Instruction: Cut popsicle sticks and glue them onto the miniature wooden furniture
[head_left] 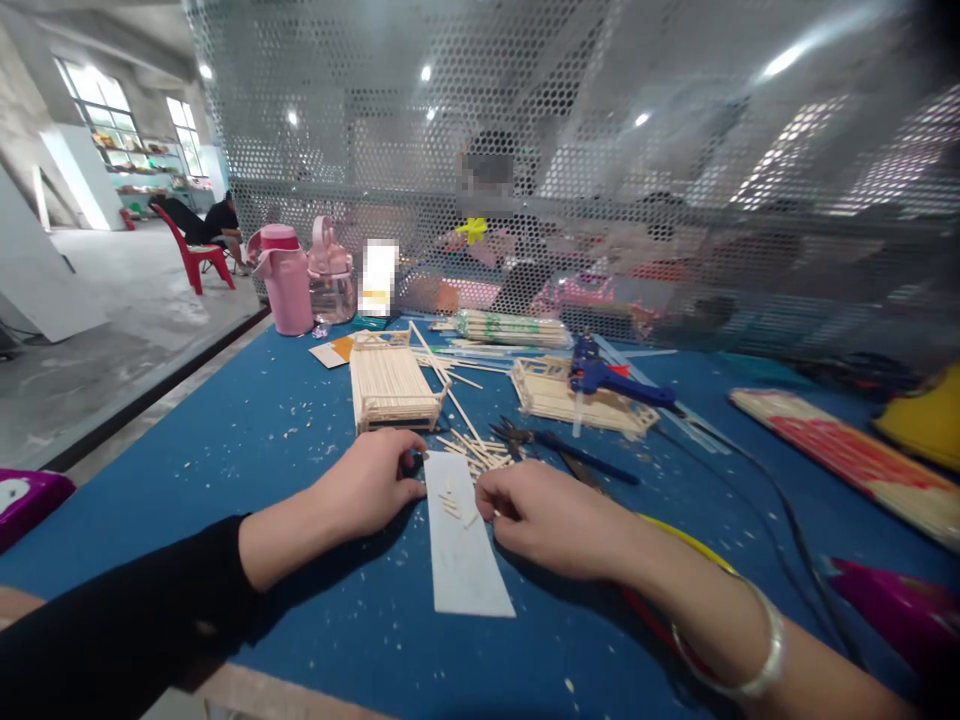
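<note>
A white paper strip (pixel 465 570) lies on the blue table, with several short stick pieces (pixel 450 506) on its upper part. At the strip's upper left edge is my left hand (pixel 367 482), its thumb and fingers curled with a gap between them; whether the fingertips hold anything is too small to tell. My right hand (pixel 551 515) rests at the strip's right edge with its fingers curled together, and what they hold, if anything, is hidden. Just behind the strip lies a loose pile of cut sticks (pixel 480 450).
Behind my left hand stands a small stick-built bed (pixel 396 382). A blue glue gun (pixel 611 380) lies over another stick frame (pixel 544 388). Pliers (pixel 585 455) lie behind my right hand. Pink bottles (pixel 286 285) stand back left; a metal mesh (pixel 337 160) rises behind the table.
</note>
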